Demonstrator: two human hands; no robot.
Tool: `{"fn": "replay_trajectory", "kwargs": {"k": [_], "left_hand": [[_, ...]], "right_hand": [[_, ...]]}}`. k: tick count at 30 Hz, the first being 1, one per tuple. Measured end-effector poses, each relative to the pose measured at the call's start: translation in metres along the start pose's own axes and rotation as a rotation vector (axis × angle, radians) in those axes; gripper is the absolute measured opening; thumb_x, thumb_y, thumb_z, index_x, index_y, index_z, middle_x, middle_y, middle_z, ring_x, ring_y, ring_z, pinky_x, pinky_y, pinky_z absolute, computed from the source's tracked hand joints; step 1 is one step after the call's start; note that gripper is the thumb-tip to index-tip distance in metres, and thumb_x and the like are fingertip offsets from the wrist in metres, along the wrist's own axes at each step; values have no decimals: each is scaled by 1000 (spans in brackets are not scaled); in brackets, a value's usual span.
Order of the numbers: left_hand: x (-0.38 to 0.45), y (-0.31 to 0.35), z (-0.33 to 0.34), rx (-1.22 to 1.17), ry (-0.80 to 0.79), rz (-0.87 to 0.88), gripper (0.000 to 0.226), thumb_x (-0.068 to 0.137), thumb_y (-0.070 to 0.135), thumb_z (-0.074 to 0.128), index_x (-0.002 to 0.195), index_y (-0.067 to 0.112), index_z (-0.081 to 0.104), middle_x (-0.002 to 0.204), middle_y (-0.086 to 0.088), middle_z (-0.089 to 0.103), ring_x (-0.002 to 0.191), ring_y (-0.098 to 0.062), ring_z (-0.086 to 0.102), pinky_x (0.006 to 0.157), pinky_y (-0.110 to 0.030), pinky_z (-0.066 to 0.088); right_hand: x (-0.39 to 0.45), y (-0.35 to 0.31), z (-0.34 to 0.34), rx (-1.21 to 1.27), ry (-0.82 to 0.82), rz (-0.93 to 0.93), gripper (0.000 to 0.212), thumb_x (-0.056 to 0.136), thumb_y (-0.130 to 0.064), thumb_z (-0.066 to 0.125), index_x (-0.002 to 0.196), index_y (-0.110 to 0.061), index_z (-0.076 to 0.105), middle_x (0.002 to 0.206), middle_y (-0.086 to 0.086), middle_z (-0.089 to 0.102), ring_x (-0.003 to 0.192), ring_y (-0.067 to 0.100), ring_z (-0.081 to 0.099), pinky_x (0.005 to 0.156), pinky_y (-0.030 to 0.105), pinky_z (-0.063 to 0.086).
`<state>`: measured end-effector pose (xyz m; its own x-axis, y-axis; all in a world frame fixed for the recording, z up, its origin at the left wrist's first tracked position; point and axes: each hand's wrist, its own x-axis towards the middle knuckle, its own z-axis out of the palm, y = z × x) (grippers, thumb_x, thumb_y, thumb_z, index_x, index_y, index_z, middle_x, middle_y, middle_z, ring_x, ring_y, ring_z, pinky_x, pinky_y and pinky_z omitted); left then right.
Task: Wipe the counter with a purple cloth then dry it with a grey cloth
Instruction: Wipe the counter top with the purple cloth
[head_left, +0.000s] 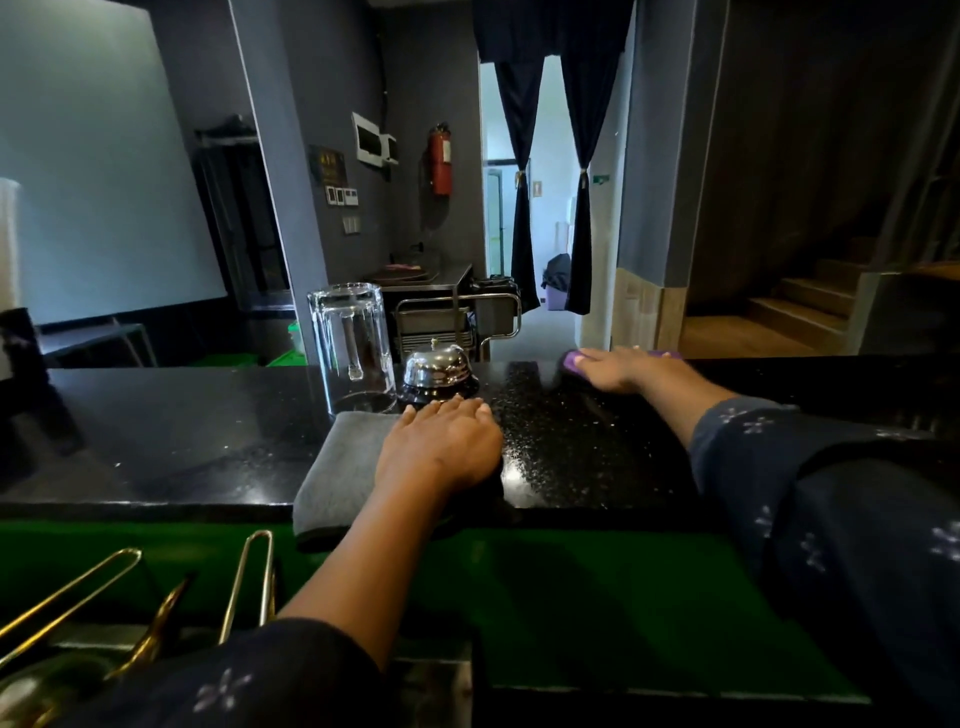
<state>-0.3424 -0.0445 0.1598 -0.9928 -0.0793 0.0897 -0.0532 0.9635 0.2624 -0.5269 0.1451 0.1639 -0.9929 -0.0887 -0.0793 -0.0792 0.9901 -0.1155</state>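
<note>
Counter (571, 447): black speckled stone, glossy, with a sheen of droplets on the stretch between the two hands; a green ledge ran below its near edge.
Room: dark grey walls, a red fire extinguisher (440, 158) on the far wall, tied dark curtains (524, 171) at a bright doorway, wooden steps at the far right.
Purple cloth (574, 359): at the counter's far edge, right of centre — mostly hidden, only a purple strip showed on either side of the hand.
Right hand (621, 370): lay flat on the purple cloth, fingers straight and pressed down.
Grey cloth (345, 467): folded, plush, on the near edge, one end hanging over it.
Left hand (441, 447): palm down on the grey cloth, fingers extended and close together.
Glass mug (353, 345): upturned, just behind the grey cloth.
Service bell (436, 370): chrome — beside the mug, close to the left fingertips.
Brass tongs (249, 582): lower left, below the counter.
</note>
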Motion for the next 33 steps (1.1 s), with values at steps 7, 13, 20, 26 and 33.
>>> {"fn": "replay_trajectory", "kwargs": {"k": [7,13,20,26,33], "left_hand": [[2,-2,-2,-4,-27,-5,52,100,35,15,150,22,22,159,2,14,146,-17,13,117,-42,2],[-3,-10,-10,49,-108,-7,54,101,36,10,152,19,14,160,-1,10,147,-19,8,120,-44,3],[-17,-10,-11,46,-83,2,52,101,37,10,152,22,14,160,1,8,147,-17,5,118,-40,-2],[-12,-16,-4,56,-50,5,53,100,39,11,151,26,17,160,3,10,147,-16,7,117,-40,0],[2,-19,-4,111,-76,3,51,101,38,11,151,27,17,159,4,12,147,-15,9,118,-41,2]], "right_hand": [[-64,-40,9,-21,-31,-153,62,94,-67,14,150,-45,2,162,7,-6,148,34,-4,113,62,-5],[-149,-68,18,-21,-58,-342,57,97,-60,15,151,-44,4,163,3,-6,149,27,-4,115,56,-7],[-183,0,14,-37,-36,-398,55,95,-64,16,148,-51,5,163,-4,-1,149,20,1,116,50,-4],[-120,-15,6,-6,-18,-140,60,96,-63,13,152,-42,3,162,7,-5,148,32,-3,113,59,-7],[-132,-67,16,14,-45,-313,60,96,-61,18,152,-42,4,162,6,-6,148,30,-6,114,57,-9]]}}
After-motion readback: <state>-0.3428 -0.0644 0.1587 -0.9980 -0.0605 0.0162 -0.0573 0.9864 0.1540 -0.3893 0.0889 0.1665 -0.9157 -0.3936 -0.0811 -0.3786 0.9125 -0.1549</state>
